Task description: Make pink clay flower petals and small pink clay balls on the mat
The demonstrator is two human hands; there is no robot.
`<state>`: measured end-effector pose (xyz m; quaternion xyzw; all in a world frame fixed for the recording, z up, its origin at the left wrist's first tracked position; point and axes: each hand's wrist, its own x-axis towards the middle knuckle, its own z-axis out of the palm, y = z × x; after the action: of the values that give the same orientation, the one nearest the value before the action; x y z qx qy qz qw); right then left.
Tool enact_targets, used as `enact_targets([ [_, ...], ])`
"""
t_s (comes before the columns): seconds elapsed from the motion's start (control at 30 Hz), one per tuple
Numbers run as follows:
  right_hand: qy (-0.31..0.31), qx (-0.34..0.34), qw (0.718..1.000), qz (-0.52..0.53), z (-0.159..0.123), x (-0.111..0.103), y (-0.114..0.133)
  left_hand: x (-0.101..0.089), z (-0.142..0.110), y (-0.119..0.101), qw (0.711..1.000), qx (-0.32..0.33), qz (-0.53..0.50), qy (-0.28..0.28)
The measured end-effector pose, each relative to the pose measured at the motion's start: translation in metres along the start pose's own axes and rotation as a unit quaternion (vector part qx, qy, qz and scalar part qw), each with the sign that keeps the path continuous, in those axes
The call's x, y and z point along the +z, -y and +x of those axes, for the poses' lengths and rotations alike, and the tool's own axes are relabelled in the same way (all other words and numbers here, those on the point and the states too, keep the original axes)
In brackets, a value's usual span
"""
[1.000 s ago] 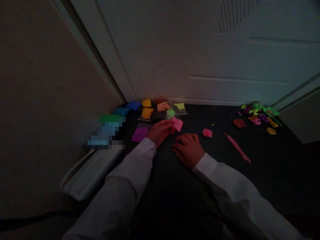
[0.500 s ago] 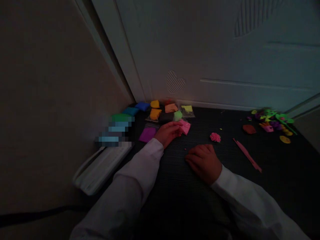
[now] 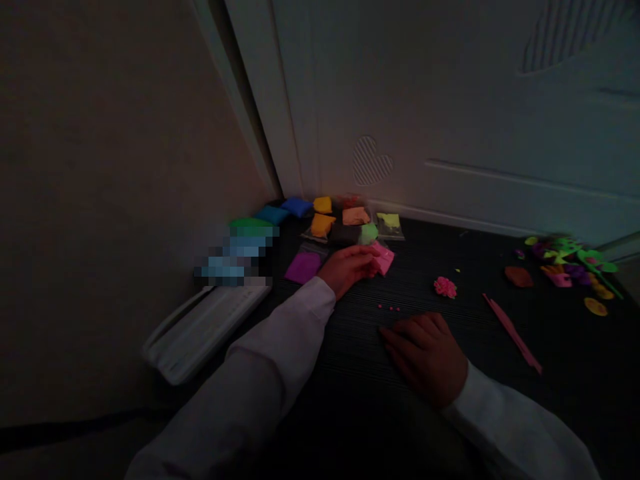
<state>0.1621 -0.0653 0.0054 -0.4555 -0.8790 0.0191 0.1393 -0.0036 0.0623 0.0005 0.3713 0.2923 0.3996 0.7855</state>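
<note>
My left hand [image 3: 350,270] reaches over the dark table, fingers curled and closed at the left edge of a pink clay packet [image 3: 384,259]. Low on the table rests my right hand [image 3: 425,357], its fingers drawn together and pointing left; whatever lies under them is hidden. Just beyond its fingertips, three tiny pink balls [image 3: 391,309] sit in a row. A ruffled pink clay flower [image 3: 445,287] lies farther right. Beside it are thin pink clay tools [image 3: 514,333], lying slantwise.
Clay packets in several colours, including purple [image 3: 303,267], orange [image 3: 323,225] and yellow [image 3: 390,221], spread along the back left. A white case [image 3: 215,330] stands at left. Finished clay flowers [image 3: 575,263] and a red-brown lump [image 3: 519,276] lie at right. A white panel [image 3: 320,100] closes off the back.
My right hand has drawn back toward me and right, uncovering the three tiny pink balls. My left hand stays at the pink packet. The whole view has shifted.
</note>
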Motion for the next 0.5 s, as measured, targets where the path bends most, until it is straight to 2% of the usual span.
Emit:
enact_targets([
  [0.5,0.032,-0.002,0.999,-0.036,-0.0027,-0.0039,0.0023,0.0015,0.0007,0.0000,1.000,0.002,0.004,-0.008],
])
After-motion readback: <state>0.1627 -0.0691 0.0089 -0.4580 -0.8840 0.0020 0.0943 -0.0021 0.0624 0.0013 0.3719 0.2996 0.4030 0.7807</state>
